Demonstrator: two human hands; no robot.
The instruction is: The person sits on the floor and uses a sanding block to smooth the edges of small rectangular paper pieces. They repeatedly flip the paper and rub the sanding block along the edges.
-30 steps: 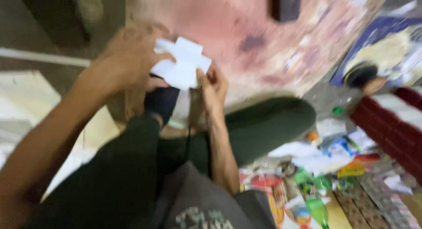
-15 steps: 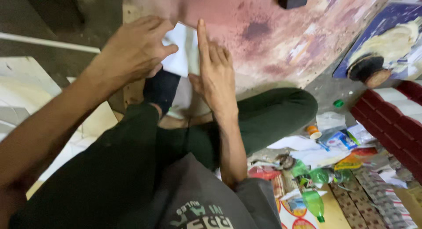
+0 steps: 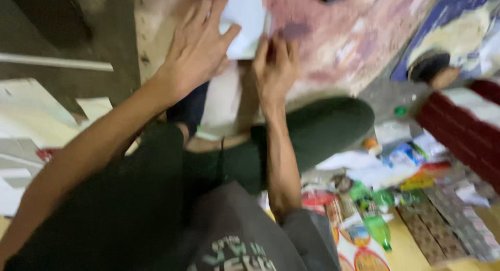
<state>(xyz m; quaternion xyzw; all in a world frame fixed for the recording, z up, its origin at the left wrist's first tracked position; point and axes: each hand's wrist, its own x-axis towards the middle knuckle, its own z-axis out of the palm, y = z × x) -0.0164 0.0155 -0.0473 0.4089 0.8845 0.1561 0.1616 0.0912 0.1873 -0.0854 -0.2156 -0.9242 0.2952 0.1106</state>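
Note:
A white paper sheet (image 3: 246,22) lies against a worn pink-stained board (image 3: 344,36) in front of my crossed legs in dark green trousers (image 3: 323,130). My left hand (image 3: 200,49) is spread over the sheet's left side, with the thumb pressing on the paper. My right hand (image 3: 276,68) rests flat just below and right of the sheet, fingertips at its lower right edge. The picture is blurred, so the paper's top edge is hard to make out.
At the lower right the floor is littered with packets, a green bottle (image 3: 377,230) and printed sheets. A dark red box (image 3: 471,128) stands at the right. White boards (image 3: 31,120) and a pale rod (image 3: 57,61) lie at the left.
The white paper went from being held up in both hands to lying flat on the pink board farther from me. Both hands moved forward with it.

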